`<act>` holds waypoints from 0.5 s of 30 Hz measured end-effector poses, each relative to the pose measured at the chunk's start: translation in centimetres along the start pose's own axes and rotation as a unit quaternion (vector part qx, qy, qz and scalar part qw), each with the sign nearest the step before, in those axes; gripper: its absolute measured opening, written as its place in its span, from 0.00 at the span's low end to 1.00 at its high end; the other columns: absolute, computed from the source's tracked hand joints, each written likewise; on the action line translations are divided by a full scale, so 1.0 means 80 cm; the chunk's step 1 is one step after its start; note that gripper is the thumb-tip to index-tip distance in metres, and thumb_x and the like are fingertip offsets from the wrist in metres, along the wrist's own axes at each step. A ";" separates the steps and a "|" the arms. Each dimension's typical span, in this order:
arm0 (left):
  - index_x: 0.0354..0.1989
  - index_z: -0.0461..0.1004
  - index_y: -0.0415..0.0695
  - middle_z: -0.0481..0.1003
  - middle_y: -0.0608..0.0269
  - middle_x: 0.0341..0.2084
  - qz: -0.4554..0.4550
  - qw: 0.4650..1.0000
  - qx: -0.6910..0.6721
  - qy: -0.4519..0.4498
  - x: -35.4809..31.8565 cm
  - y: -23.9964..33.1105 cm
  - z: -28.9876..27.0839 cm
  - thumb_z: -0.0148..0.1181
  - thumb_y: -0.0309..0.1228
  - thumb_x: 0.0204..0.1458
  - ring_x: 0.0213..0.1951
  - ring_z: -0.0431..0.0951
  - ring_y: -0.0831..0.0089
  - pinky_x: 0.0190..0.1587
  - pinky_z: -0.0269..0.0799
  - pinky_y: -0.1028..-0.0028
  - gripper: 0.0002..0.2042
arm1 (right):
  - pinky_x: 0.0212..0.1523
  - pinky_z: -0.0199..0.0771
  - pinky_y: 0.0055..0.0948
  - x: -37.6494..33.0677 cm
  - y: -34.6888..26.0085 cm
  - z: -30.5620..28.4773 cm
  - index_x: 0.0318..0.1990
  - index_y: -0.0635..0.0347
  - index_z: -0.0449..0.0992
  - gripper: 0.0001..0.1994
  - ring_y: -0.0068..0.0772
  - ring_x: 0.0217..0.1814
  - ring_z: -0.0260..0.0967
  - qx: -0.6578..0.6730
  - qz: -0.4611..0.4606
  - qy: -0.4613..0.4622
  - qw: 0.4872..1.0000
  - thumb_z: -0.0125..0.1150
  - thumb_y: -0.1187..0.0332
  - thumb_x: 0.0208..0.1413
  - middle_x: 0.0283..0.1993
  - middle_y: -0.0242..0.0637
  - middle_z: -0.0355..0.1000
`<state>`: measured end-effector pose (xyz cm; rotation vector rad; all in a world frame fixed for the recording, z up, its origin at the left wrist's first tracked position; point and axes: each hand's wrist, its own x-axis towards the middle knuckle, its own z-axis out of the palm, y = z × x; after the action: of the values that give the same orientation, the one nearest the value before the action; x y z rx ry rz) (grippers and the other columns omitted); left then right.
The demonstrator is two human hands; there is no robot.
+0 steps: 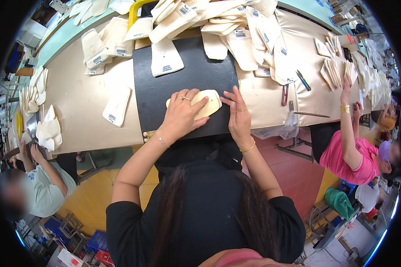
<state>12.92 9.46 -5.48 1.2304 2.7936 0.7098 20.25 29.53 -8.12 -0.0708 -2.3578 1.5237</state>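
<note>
A pale yellow, rounded leather-like piece (208, 103) lies on a black mat (182, 75) at the table's near edge. My left hand (181, 115) presses flat on its left half, fingers spread over it. At the piece's right edge my right hand (237, 116) rests on the mat, fingertips touching the piece. A cream cut piece with a label (165, 57) lies farther back on the same mat.
Heaps of cream cut pieces (236, 26) cover the back of the tan table (75, 102). A loose one (116, 106) lies to the left. Red-handled tool (284, 94), blue pen (303, 80), plastic bag (280, 130) sit right. Co-workers sit at left (44, 178) and right (349, 147).
</note>
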 end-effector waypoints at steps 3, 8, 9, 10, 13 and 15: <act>0.56 0.78 0.52 0.72 0.54 0.55 -0.002 1.000 0.007 -0.003 0.001 0.001 0.000 0.73 0.44 0.46 0.57 0.71 0.54 0.60 0.64 0.57 0.27 | 0.50 0.76 0.29 0.009 -0.010 -0.007 0.63 0.67 0.71 0.16 0.33 0.50 0.78 0.022 0.006 0.009 1.000 0.48 0.70 0.74 0.51 0.45 0.77; 0.56 0.78 0.52 0.72 0.53 0.56 -0.006 1.000 0.012 -0.010 0.001 0.003 0.000 0.73 0.43 0.46 0.57 0.71 0.53 0.60 0.64 0.57 0.27 | 0.39 0.75 0.26 0.028 -0.021 -0.007 0.41 0.69 0.81 0.12 0.28 0.37 0.77 0.017 0.022 -0.017 0.999 0.56 0.68 0.70 0.35 0.39 0.79; 0.56 0.78 0.52 0.72 0.53 0.56 -0.008 1.000 0.013 -0.011 0.000 0.004 0.000 0.73 0.43 0.46 0.57 0.70 0.53 0.60 0.64 0.57 0.27 | 0.36 0.74 0.28 0.031 -0.022 -0.006 0.39 0.68 0.81 0.12 0.31 0.34 0.76 -0.004 0.011 -0.017 1.000 0.58 0.67 0.69 0.33 0.39 0.78; 0.56 0.78 0.52 0.72 0.53 0.56 -0.010 1.000 0.014 -0.012 0.001 0.005 0.000 0.72 0.43 0.46 0.58 0.70 0.53 0.60 0.64 0.57 0.27 | 0.34 0.74 0.29 0.034 -0.023 -0.003 0.37 0.67 0.80 0.11 0.33 0.31 0.76 -0.021 0.000 -0.017 1.000 0.59 0.67 0.68 0.31 0.39 0.77; 0.57 0.78 0.51 0.72 0.53 0.56 -0.022 0.999 0.022 -0.024 0.002 0.010 -0.003 0.72 0.42 0.47 0.58 0.70 0.53 0.60 0.64 0.56 0.26 | 0.31 0.73 0.31 0.042 -0.025 0.002 0.34 0.65 0.79 0.10 0.39 0.28 0.75 -0.068 -0.016 -0.032 0.997 0.62 0.66 0.65 0.29 0.39 0.76; 0.56 0.78 0.51 0.72 0.53 0.56 -0.029 0.999 0.031 -0.031 0.003 0.014 -0.005 0.72 0.42 0.47 0.58 0.70 0.53 0.61 0.64 0.56 0.26 | 0.31 0.73 0.32 0.047 -0.027 0.004 0.33 0.63 0.79 0.10 0.41 0.28 0.74 -0.100 -0.030 -0.042 0.994 0.63 0.66 0.64 0.28 0.38 0.76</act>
<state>13.47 10.12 -4.64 1.1528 2.8075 0.5752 16.92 29.15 -5.37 0.0161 -2.5495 1.2820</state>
